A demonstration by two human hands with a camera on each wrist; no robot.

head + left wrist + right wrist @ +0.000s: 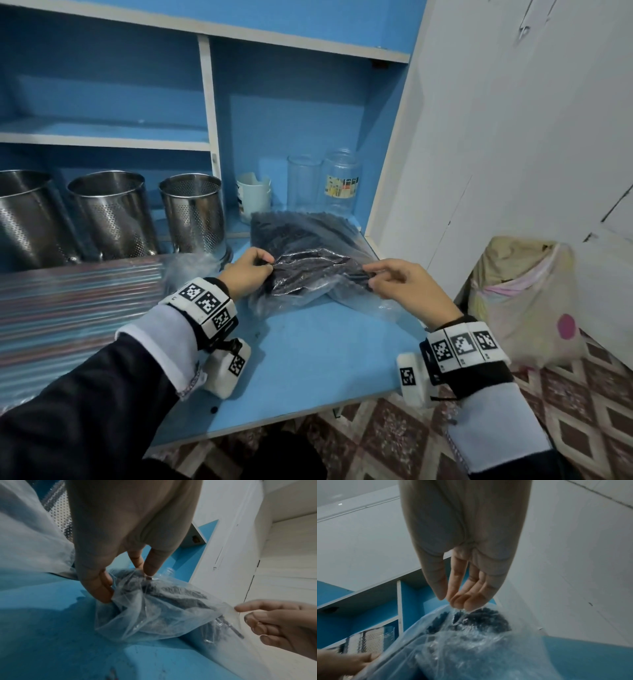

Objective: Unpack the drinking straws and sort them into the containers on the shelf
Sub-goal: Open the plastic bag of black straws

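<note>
Both our hands pinch the clear bag (310,274) of black straws (291,229): left hand (247,274), right hand (409,291), fingers clamped on plastic.

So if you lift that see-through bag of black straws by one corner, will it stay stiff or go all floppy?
Probably floppy: the bag is thin film, already crumpled where the left hand and right hand pinch it. The black straws lie loose inside, so they would likely slide toward the low end. It looks light, and the film may be slippery.

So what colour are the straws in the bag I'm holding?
Black straws in a clear bag; the head view shows it best.
</note>
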